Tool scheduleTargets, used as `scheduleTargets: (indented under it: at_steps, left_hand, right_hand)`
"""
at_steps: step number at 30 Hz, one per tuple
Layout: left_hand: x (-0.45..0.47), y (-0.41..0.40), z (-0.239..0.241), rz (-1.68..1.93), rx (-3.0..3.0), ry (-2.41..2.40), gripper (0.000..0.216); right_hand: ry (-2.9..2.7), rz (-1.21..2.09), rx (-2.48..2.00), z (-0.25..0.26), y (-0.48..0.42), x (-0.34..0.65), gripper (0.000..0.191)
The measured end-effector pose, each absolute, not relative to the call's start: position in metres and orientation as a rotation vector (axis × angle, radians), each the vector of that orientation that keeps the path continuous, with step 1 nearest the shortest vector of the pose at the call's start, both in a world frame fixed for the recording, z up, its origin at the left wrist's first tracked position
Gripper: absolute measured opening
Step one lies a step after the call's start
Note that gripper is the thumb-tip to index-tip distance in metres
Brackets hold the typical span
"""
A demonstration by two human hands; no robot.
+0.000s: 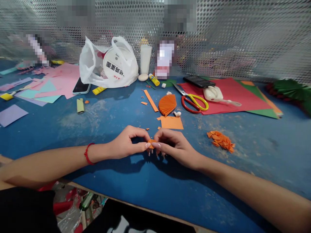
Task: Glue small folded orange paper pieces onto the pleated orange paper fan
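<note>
One lighter (80, 106) lay left; one left hand (125, 143) pinched one orange slip (152, 141) — it sat between both hands' fingertips; one right hand (179, 148) pinched its right edge — one scissors (188, 94), one scrap heap (221, 141) lay beyond.

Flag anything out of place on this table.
A small white object, apparently an earbud, lies loose between the pleated orange fan and flat orange paper; odd amid papercraft. Nothing looks damaged.
</note>
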State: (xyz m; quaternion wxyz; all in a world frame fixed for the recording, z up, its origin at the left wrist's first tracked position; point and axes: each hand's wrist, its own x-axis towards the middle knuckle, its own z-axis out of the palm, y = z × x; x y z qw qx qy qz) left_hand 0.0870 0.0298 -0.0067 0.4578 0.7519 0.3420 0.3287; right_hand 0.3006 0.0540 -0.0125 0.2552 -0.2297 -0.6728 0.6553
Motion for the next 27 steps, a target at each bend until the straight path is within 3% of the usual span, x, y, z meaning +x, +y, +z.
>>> scheduleTargets:
  at_steps: [8, 11, 14, 17, 27]
  left_hand:
    - [0.0866, 0.0297, -0.0040, 0.816, 1.759, 0.841, 0.023]
    - [0.0876, 0.0305, -0.0031, 0.836, 1.652, 0.848, 0.022]
    - [0.0892, 0.0316, -0.0014, 0.871, 1.485, 0.860, 0.018]
    - [0.0905, 0.0323, 0.0003, 0.866, 1.407, 0.848, 0.016]
    - [0.0902, 0.0306, -0.0012, 0.856, 1.572, 0.908, 0.017]
  right_hand:
    - [-1.855, 1.799, -0.590, -0.0109, 0.0548, 0.3022, 0.018]
    - [-1.824, 1.520, -0.583, -0.0147, 0.0513, 0.3034, 0.006]
    - [-1.917, 1.078, -0.517, -0.0186, 0.0503, 0.3032, 0.025]
    - [-2.045, 0.791, -0.461, -0.0192, 0.0517, 0.3017, 0.021]
    - [-2.019, 0.673, -0.522, -0.0163, 0.0518, 0.3013, 0.017]
